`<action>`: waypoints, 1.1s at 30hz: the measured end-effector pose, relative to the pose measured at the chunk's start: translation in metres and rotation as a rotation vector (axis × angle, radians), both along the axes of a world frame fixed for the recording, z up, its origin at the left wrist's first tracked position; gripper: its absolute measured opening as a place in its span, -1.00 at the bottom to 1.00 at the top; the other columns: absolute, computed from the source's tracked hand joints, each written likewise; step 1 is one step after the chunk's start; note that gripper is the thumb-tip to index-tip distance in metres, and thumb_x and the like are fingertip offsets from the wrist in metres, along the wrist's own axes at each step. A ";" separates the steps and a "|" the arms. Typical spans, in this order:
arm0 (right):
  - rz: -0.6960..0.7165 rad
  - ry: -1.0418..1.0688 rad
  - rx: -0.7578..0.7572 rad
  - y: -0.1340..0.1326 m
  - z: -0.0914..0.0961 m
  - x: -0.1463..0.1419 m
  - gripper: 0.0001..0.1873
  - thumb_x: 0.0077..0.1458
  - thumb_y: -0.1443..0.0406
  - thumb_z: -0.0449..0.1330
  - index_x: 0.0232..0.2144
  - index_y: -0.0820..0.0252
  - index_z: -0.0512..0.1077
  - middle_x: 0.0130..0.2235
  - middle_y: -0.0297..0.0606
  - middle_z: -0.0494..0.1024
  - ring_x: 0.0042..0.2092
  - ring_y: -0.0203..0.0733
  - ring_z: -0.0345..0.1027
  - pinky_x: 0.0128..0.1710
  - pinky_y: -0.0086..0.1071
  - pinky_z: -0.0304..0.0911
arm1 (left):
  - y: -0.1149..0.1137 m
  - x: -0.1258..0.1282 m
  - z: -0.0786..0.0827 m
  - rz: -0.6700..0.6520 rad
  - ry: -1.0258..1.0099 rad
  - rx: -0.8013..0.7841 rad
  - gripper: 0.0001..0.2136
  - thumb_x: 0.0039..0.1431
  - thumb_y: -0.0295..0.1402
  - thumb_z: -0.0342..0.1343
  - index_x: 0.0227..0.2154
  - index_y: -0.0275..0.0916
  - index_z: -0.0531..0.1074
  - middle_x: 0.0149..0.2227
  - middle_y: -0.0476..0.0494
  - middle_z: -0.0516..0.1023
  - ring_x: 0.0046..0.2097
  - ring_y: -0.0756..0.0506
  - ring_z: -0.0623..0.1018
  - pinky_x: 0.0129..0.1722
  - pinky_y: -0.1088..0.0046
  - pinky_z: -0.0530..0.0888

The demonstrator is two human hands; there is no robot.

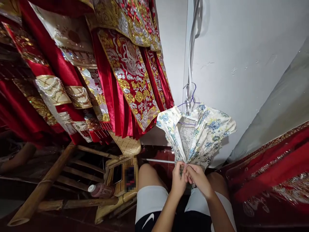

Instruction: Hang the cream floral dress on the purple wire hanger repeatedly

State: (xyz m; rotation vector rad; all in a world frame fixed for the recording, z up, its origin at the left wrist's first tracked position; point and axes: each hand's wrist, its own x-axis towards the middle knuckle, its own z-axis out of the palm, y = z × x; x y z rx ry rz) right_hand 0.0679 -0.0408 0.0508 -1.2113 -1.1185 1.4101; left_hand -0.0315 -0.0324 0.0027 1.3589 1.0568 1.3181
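A white short-sleeved floral dress [210, 125] with blue and yellow flowers hangs in front of me on a purple wire hanger [193, 96]. Its front opening is parted at the neck and comes together lower down, where both hands meet. My left hand [179, 180] pinches one side of the opening. Close against it, my right hand [198, 178] has its fingers closed at the same spot on the cloth. Any fastener between the fingertips is too small or hidden to make out. The lower part of the dress falls behind my hands.
Red garments with gold and silver embroidery [131, 71] hang at the left. A white strap [191, 48] runs down the wall to the hanger. Left of my knees, a bamboo stool [120, 190] bears a phone [117, 174]; a bottle [101, 190] lies beside it. More red fabric [277, 174] is at the right.
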 end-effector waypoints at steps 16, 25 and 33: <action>-0.281 0.297 0.273 0.109 0.175 0.065 -0.79 -0.10 0.24 0.37 -0.57 0.21 0.42 -0.66 -0.42 0.35 -0.67 -0.49 0.08 -0.76 -0.62 -0.07 | -0.002 0.000 -0.027 -0.148 0.395 0.108 -0.82 0.39 -0.32 -0.17 -0.23 -0.20 0.31 -0.22 -0.26 0.47 -0.18 -0.19 0.45 -0.13 0.28 0.37; -0.213 0.106 0.350 0.082 0.149 0.052 -0.77 -0.07 0.16 0.24 -0.58 0.20 0.40 -0.70 -0.40 0.38 -0.67 -0.45 0.11 -0.69 -0.59 -0.02 | 0.060 -0.008 0.118 -0.067 0.243 0.539 -0.80 0.41 -0.28 -0.05 -0.06 -0.23 0.39 -0.16 -0.19 0.54 -0.14 -0.11 0.52 -0.07 0.35 0.42; -0.224 -0.074 0.498 0.094 0.151 0.055 -0.78 -0.01 0.18 0.16 -0.59 0.16 0.39 -0.72 -0.41 0.36 -0.66 -0.36 0.12 -0.64 -0.49 -0.02 | 0.119 0.019 0.215 -0.048 0.528 0.898 -0.82 0.40 -0.36 -0.06 -0.26 -0.23 0.43 -0.25 -0.16 0.50 -0.17 -0.10 0.48 -0.10 0.36 0.41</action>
